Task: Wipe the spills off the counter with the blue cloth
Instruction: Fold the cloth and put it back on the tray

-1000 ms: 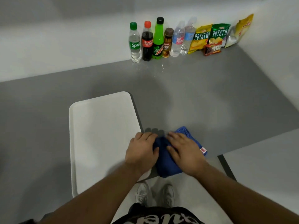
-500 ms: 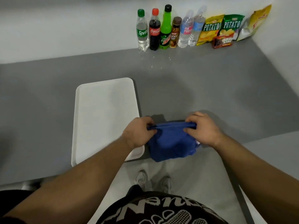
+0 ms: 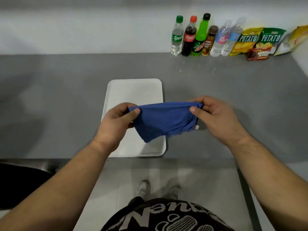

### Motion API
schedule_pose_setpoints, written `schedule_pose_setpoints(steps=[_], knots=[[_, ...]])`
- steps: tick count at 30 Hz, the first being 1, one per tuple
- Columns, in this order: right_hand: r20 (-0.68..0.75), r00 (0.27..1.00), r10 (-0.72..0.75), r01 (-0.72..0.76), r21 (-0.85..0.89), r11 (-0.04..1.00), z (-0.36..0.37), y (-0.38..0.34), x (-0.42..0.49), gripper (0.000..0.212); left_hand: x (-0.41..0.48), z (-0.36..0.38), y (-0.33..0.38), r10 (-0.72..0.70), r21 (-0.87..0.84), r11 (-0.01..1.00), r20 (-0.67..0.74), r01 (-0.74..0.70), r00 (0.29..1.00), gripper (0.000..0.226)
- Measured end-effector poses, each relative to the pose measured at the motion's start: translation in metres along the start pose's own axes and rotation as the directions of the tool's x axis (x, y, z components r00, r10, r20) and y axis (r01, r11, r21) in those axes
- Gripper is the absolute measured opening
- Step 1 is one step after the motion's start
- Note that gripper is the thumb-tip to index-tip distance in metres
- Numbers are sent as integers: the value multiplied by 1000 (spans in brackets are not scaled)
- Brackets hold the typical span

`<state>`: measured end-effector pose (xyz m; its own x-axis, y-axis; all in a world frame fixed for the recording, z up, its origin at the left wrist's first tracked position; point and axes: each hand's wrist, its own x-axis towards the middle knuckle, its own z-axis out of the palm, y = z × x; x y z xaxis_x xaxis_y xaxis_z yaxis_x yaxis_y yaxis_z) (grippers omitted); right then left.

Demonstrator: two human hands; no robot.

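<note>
The blue cloth [image 3: 164,120] hangs stretched between both hands, lifted above the grey counter [image 3: 66,97] and the near right part of the white tray. My left hand [image 3: 116,124] pinches its left top corner between thumb and fingers. My right hand [image 3: 216,117] pinches its right top corner. A small white tag shows at the cloth's lower right. Small pale droplets of spill [image 3: 190,67] dot the counter just in front of the bottles, far beyond the cloth.
A white tray [image 3: 133,90] lies on the counter near its front edge. Several drink bottles [image 3: 196,37] and snack bags [image 3: 260,42] line the back wall at the right. A white side wall closes the far right. Floor and my shoes show below the counter edge.
The cloth lay on the counter under both hands; both hands then took its top edge, lifted it and pulled it wider apart. The view has shifted so the tray looks straighter.
</note>
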<state>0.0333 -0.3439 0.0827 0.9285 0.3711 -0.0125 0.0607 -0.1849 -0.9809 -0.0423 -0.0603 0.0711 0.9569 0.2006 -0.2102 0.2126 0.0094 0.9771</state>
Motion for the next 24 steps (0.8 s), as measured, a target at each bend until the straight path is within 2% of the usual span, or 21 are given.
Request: schedule_pose_setpoints(steps=[2, 4, 7, 11, 13, 16, 19, 22, 24], knots=[[-15, 998, -53, 53, -12, 999, 14, -14, 3, 21, 0, -20, 13, 65, -40, 997, -9, -65, 998, 14], [-23, 996, -83, 82, -38, 996, 25, -21, 3, 21, -2, -39, 20, 131, -49, 990, 42, -129, 990, 11], [-5, 999, -44, 44, -55, 998, 43, -11, -13, 22, -10, -58, 9, 147, 34, 988, 145, -153, 978, 11], [48, 991, 121, -107, -236, 966, 72, 29, -50, 28, -26, -78, -42, -63, 242, 970, 259, -2, 964, 10], [103, 966, 235, -186, -351, 918, 85, 47, -67, 23, -35, -86, -68, -178, 343, 937, 310, 64, 934, 12], [126, 918, 377, -294, -422, 858, 98, 62, -81, 22, -42, -91, -92, -272, 447, 889, 338, 101, 901, 15], [33, 925, 377, -332, -406, 851, 104, 69, -78, 25, -32, -92, -99, -271, 446, 888, 318, 109, 909, 21], [-112, 939, 326, -344, -370, 863, 107, 73, -58, 30, -10, -88, -98, -267, 384, 909, 237, 162, 934, 22], [-198, 928, 314, -370, -411, 833, 107, 77, -38, 31, 6, -83, -98, -275, 374, 908, 190, 190, 942, 20]])
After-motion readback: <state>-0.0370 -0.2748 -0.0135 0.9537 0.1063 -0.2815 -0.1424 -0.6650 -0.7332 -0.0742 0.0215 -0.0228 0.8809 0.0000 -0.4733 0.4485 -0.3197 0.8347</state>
